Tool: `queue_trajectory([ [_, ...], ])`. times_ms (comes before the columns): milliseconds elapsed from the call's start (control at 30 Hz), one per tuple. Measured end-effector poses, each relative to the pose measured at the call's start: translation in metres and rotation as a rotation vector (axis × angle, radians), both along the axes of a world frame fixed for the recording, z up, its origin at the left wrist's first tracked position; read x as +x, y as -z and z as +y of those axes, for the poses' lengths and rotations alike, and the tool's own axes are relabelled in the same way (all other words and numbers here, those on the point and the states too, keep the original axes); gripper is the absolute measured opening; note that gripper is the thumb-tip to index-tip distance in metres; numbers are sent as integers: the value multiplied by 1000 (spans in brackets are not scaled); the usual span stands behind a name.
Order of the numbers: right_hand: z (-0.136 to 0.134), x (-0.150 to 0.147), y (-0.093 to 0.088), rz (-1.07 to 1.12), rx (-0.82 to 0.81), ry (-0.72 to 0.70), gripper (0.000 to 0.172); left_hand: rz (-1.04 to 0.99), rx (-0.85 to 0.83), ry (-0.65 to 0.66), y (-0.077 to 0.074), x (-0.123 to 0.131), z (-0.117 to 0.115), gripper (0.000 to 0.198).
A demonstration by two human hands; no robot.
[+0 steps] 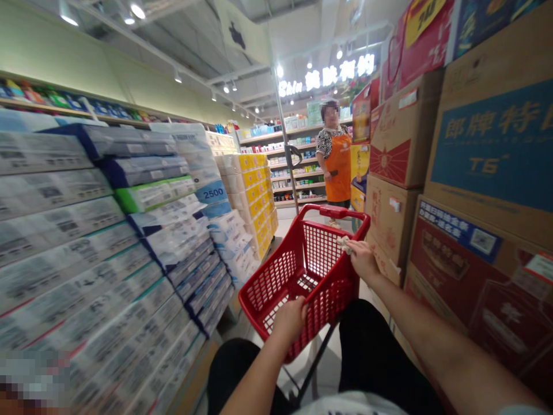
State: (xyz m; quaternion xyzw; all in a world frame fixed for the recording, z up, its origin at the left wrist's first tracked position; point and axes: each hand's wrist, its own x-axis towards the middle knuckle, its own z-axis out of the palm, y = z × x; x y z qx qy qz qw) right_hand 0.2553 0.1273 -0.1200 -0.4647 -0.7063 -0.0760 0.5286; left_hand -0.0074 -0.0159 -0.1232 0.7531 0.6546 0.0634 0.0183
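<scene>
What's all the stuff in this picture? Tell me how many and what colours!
Cart: one, red, middle
Cloth: one, whitish, in right hand
White packs: many, some partly blue, stacked left
Yellow packs: many, yellow and white, stacked beyond
Boxes: several, brown, red, blue, stacked right
Person: one, orange apron, behind cart
Bottles: many, mixed colours, shelf at upper left
Sign: one, glowing white, up high
Lights: many, white, ceiling
Left hand: one, bare, on cart's rim
Right hand: one, bare, by cart's rim
Legs: two, black trousers, bottom
</scene>
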Motion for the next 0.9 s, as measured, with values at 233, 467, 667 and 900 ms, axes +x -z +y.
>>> queue_trajectory([
  [233,-18,-13,6,-57,-81,-70,31,4,-11,15,-1,-1,2,31],
  [467,-17,-11,-2,46,-205,36,22,-6,26,23,-2,-1,1,43],
  [667,-26,-17,3,34,-302,41,19,-24,29,52,0,-4,7,59],
  [900,-48,-42,14,-224,-275,-141,22,-33,38,105,3,-9,14,61],
])
